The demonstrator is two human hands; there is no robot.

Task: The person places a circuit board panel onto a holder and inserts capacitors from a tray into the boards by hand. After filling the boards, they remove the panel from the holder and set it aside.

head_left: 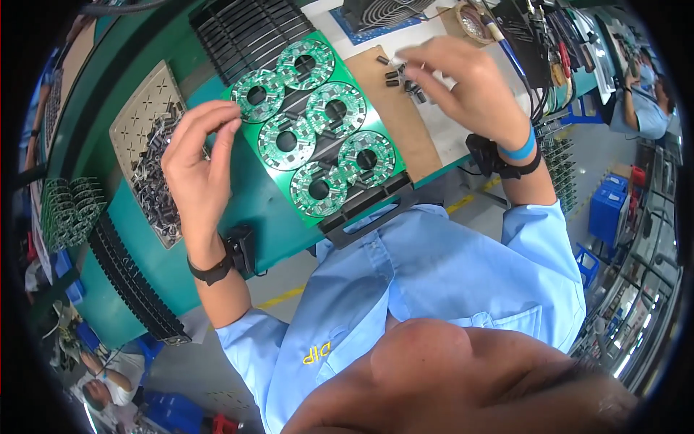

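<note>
A green circuit board panel (282, 170) with several round sections, each with a dark centre hole, lies in front of me on a black slotted carrier (369, 206). Black cylindrical components lie on some sections. My left hand (199, 155) is beside the panel's upper left edge, thumb and fingertips drawn together; what they hold, if anything, is hidden. My right hand (473, 83) reaches over loose black cylindrical components (392, 82) on a brown cardboard sheet (412, 137). Its thumb and fingers close in a pinch, and what is between them is too small to make out.
A beige tray (134, 116) heaped with black leaded components (155, 173) stands to the left. Behind the panel is a black slotted rack (238, 32). A fan (383, 14) sits at the back; hand tools (557, 50) lie far right. Other people work at both sides.
</note>
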